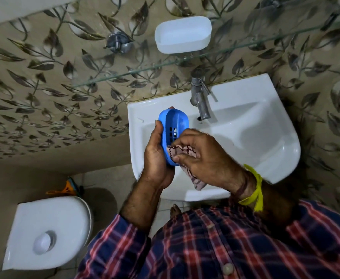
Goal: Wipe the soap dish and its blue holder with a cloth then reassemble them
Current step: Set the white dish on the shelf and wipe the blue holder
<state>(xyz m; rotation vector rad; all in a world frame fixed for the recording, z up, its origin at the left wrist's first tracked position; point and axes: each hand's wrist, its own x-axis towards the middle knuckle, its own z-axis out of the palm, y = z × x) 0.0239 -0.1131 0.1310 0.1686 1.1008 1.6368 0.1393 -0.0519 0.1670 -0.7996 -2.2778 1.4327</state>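
Left hand [157, 156] grips the perforated blue holder [173, 125]; right hand [201, 156] pinches a patterned cloth [185, 151].

We are standing in a small home bathroom: 1 white washbasin [265, 137] with a steel tap [200, 97] is fixed to a leaf-patterned tiled wall [44, 87], a glass shelf [124, 74] runs above it, and a white toilet cistern [48, 232] sits beside it.
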